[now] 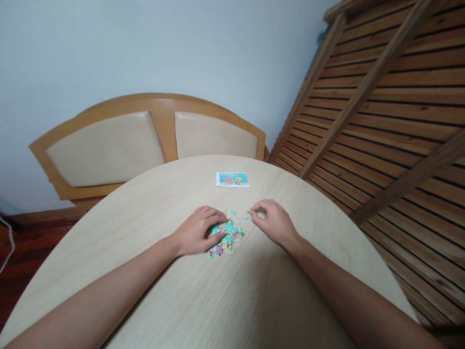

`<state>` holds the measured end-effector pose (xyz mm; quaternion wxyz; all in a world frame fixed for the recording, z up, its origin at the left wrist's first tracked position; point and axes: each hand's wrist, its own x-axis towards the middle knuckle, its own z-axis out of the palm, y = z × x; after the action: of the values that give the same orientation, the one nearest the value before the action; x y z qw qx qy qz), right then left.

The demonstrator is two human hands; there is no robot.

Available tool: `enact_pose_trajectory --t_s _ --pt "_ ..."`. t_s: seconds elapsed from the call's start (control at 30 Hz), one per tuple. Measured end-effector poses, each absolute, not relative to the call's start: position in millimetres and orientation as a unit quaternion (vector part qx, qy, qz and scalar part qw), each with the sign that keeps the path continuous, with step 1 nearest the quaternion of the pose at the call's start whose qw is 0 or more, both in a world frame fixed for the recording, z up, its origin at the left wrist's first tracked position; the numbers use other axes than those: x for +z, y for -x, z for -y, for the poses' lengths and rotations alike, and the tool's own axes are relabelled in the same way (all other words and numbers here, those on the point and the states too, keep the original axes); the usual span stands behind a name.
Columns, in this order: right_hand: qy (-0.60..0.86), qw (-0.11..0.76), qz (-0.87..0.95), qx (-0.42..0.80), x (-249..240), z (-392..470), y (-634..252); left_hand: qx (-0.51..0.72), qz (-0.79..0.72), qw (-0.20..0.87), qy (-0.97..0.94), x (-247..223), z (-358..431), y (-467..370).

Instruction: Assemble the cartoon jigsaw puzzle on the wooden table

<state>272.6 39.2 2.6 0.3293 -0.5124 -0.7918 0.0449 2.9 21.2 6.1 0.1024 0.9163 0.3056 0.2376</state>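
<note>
A loose pile of small jigsaw puzzle pieces (pixel 229 234), mostly turquoise with bits of pink and yellow, lies on the round wooden table (pixel 152 300). My left hand (pixel 200 230) rests at the pile's left side, thumb and fingers apart and touching pieces, none of them gripped. Just right of the pile, my right hand (pixel 273 219) pinches a small puzzle piece (pixel 249 212) between thumb and index finger. Beyond the hands lies a picture card (pixel 233 179) with a pink and a yellow cartoon figure on turquoise.
Behind the table stands a wooden headboard (pixel 165 126) with cream padded panels, against a pale wall (pixel 163 43). A large slatted wooden frame (pixel 381 106) leans at the right, close to the table's edge. A white cable (pixel 10 237) hangs at the far left.
</note>
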Motion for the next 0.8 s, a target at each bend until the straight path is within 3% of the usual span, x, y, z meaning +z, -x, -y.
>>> enact_pose_trajectory --t_s 0.27,0.8 --pt "0.565 0.258 0.783 -0.033 0 -41 -282 0.221 -0.300 0.103 -0.922 6 -20 -3" --pt "0.488 0.260 0.833 -0.021 1 -43 -271 0.236 -0.292 0.112 -0.920 7 -21 -4"
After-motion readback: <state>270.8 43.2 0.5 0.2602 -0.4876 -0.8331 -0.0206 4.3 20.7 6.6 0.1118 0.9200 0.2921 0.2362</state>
